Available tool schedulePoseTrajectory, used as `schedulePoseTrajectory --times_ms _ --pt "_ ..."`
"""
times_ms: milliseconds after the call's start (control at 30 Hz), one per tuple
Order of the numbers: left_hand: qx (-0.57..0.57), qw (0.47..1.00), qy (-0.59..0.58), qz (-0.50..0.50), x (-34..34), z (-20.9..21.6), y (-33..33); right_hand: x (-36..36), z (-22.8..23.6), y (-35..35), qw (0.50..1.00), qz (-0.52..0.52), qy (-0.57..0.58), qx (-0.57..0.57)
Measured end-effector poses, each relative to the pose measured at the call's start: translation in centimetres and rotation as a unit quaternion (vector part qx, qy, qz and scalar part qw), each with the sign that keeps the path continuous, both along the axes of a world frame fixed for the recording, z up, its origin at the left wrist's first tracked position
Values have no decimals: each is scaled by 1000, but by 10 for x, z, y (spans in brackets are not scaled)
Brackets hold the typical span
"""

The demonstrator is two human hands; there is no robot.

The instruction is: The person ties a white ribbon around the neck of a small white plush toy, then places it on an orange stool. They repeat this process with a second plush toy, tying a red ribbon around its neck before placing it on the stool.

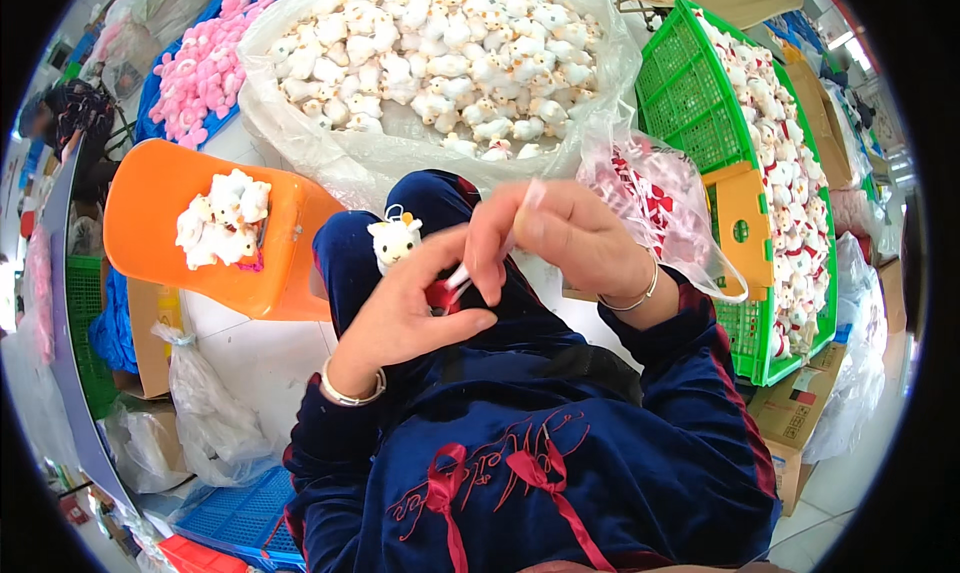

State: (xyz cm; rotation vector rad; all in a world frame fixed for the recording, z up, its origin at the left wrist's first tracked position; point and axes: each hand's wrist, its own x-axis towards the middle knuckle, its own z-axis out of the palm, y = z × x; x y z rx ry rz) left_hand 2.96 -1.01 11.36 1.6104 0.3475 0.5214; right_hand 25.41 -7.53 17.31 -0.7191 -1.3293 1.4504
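**Plush toy [393, 241] held over lap [338, 258]**

Left hand [395, 318] curled around its body, partly hiding it. Right hand [562, 235] pinching thin white strip [534, 191], right of toy. Orange chair [150, 198] at left, white toys [225, 216] on it.

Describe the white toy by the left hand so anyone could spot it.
Below the big clear bag, find the dark blue trousers. Over them, beside the left hand, is the white plush toy, apart from the toy piles, a loop above its head.

The head-worn fisheye looks down from close above the lap [530, 323].
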Motion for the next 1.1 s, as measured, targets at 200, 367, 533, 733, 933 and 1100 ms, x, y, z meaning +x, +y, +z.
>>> schedulePoseTrajectory --times_ms 200,367,533,733,933,1100 --pt "-213 968 46 122 -17 -36 -6 26 -34 23 978 -168 52 -110" --pt "-273 941 84 179 -25 -39 -2 29 -76 25 949 -240 -55 -195" --pt "-259 944 75 193 -33 -41 2 24 -84 35 875 -427 -209 90" --pt "-220 947 120 199 -35 -38 3 1 -69 41 916 -205 -288 193" --pt "-168 956 119 208 -40 -24 17 -16 -72 71 934 -16 -349 75" --pt "322 894 186 251 -48 -11 74 -20 -78 109 905 -91 -370 190"
